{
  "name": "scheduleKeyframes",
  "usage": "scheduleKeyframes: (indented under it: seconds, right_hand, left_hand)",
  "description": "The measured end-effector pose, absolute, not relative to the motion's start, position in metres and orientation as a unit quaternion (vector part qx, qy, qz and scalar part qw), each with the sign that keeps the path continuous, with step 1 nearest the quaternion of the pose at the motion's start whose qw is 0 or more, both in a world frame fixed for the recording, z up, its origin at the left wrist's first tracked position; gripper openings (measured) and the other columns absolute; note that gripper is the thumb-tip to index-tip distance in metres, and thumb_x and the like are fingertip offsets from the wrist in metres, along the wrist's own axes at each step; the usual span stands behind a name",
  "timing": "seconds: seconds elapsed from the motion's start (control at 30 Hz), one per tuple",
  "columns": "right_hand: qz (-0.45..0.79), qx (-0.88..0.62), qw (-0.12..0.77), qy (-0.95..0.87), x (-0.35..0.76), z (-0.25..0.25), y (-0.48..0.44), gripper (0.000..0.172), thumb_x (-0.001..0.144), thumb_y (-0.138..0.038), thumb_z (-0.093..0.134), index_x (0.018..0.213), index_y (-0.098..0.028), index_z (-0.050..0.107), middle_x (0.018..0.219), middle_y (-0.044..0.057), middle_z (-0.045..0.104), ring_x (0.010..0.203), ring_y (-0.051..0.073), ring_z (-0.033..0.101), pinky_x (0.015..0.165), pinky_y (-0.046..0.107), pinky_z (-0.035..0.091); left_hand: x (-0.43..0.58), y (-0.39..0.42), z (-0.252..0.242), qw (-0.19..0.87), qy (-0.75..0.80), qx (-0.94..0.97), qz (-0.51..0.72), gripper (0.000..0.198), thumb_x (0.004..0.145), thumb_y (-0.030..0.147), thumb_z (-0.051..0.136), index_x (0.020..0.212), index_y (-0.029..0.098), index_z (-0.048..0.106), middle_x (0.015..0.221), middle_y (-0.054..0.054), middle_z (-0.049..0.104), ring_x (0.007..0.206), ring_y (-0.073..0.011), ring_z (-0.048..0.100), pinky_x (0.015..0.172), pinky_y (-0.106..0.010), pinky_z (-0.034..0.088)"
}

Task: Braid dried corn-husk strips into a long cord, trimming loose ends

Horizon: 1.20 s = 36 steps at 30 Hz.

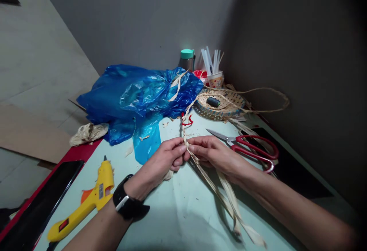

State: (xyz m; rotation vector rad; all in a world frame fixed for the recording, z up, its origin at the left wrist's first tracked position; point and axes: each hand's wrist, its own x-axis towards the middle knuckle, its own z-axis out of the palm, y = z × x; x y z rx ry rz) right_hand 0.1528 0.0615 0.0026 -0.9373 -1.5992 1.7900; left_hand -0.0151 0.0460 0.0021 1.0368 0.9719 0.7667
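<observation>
Both hands meet at the middle of the table on a pale braid of dried plant fibre (185,133). My left hand (169,153), with a dark watch on the wrist, pinches the braid between thumb and fingers. From the other side, my right hand (208,149) pinches it at the same spot. Loose flat strands (223,197) trail from the hands toward the near edge. Beyond the fingers the braid runs up past a red tie (187,121) and on toward a woven basket (237,100). Red-handled scissors (252,147) lie partly open right of my right hand.
A yellow glue gun (99,189) lies at the left. Behind sits a crumpled blue plastic bag (137,90). At the back stand a bottle with a green lid (187,56) and a paper cup (215,79) of glue sticks. A dark thread spool (213,101) rests in the basket.
</observation>
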Motion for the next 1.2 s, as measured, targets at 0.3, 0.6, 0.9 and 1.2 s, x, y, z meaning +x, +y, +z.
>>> scheduleKeyframes:
  seconds: [0.3,0.6,0.9,1.2]
  right_hand:
    - [0.132,-0.505,0.105,-0.847,0.15,0.017,0.047,0.02,0.082,-0.013,0.045,0.073,-0.017,0.062,0.061,0.004,0.062,0.049,0.013,0.047,0.05,0.028,0.018]
    - [0.071,-0.493,0.083,-0.863,0.145,0.021,0.036,0.02,0.088,-0.018,0.042,0.079,-0.015,0.06,0.072,0.008,0.067,0.057,0.017,0.057,0.052,0.031,0.015]
    - [0.015,-0.363,0.072,-0.929,0.134,0.004,0.016,0.02,0.082,-0.006,0.046,0.094,-0.011,0.06,0.085,0.01,0.065,0.074,0.022,0.06,0.053,0.031,0.024]
    - [0.228,-0.486,0.271,-0.799,0.151,0.019,0.044,0.019,0.093,-0.03,0.043,0.093,-0.016,0.056,0.087,0.007,0.062,0.079,0.019,0.055,0.07,0.03,0.038]
  left_hand:
    - [-0.013,0.044,-0.002,0.575,0.535,0.522,0.332,0.025,0.078,0.032,0.059,0.061,0.014,0.056,0.053,0.003,0.045,0.041,-0.004,0.024,0.041,-0.022,0.011]
    - [-0.005,0.04,-0.01,0.558,0.543,0.497,0.383,0.026,0.074,0.031,0.062,0.055,0.013,0.057,0.048,0.005,0.039,0.045,-0.0048,0.023,0.046,-0.022,0.013]
    - [-0.01,0.037,0.006,0.66,0.489,0.401,0.406,0.017,0.071,0.025,0.066,0.074,0.008,0.066,0.053,0.004,0.043,0.043,-0.0021,0.026,0.041,-0.018,0.012]
    - [-0.012,0.036,0.011,0.685,0.47,0.394,0.393,0.023,0.067,0.023,0.072,0.083,0.008,0.067,0.06,0.002,0.049,0.045,-0.0006,0.03,0.044,-0.015,0.019]
